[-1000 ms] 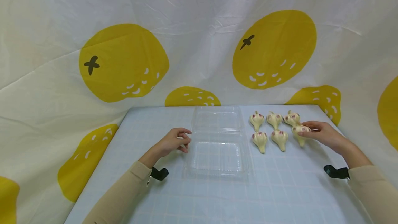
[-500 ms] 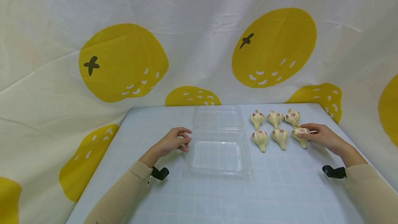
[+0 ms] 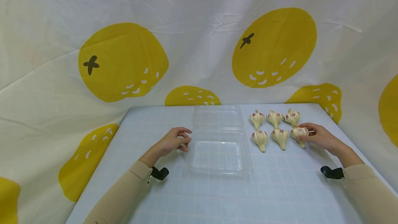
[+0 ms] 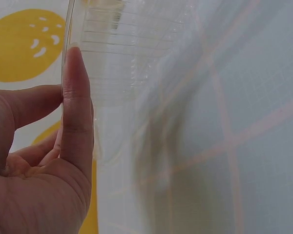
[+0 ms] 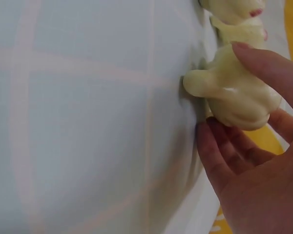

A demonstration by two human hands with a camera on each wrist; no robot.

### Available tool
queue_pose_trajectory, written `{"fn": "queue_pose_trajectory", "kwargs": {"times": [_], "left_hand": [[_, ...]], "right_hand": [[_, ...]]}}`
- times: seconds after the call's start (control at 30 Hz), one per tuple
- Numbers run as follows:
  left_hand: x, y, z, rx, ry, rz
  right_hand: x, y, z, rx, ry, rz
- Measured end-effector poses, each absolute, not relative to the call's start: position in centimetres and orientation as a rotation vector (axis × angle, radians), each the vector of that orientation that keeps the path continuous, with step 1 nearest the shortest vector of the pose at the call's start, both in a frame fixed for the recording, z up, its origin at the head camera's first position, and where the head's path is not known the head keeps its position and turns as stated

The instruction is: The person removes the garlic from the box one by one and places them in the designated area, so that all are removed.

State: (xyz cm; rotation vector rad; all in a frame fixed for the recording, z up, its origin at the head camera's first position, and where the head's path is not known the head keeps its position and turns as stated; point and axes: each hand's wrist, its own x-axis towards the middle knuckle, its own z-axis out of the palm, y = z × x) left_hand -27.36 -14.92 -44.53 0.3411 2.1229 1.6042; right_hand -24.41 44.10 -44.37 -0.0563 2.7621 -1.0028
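In the head view, an open clear plastic clamshell box (image 3: 217, 175) lies mid-table with its lid (image 3: 217, 117) folded back. My left hand (image 3: 173, 141) is at the box's left side; in the left wrist view its thumb and a finger (image 4: 77, 112) pinch the thin rim (image 4: 75, 24). At the right end of the front row, my right hand (image 3: 320, 137) holds a garlic bulb (image 3: 299, 136), thumb (image 5: 266, 66) on one side and fingers on the other. The bulb's stem (image 5: 198, 83) points toward the table's front edge, close over the cloth.
Several more cream garlic bulbs with purple marks stand in two rows right of the box, including a front-row bulb (image 3: 280, 138) and a back-row bulb (image 3: 291, 117). A pale blue checked cloth (image 3: 217, 203) covers the table. Behind hangs a lemon-print curtain (image 3: 199, 44).
My right hand has shifted slightly left, and the garlic bulb in it has moved a little left, closer to its row neighbour. My left hand and the box have stayed put.
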Motion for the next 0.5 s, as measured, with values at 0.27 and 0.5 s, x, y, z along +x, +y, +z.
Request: {"fn": "queue_pose_trajectory", "kwargs": {"times": [0.27,0.5], "left_hand": [[-27.25,-14.99,-44.72,0.36,2.121,1.609],[-27.17,-14.81,-44.91,0.345,2.122,1.614]], "right_hand": [[-24.52,44.23,-44.64,-0.057,2.757,-0.986],[-24.53,44.51,-44.89,-0.045,2.747,-0.981]]}}
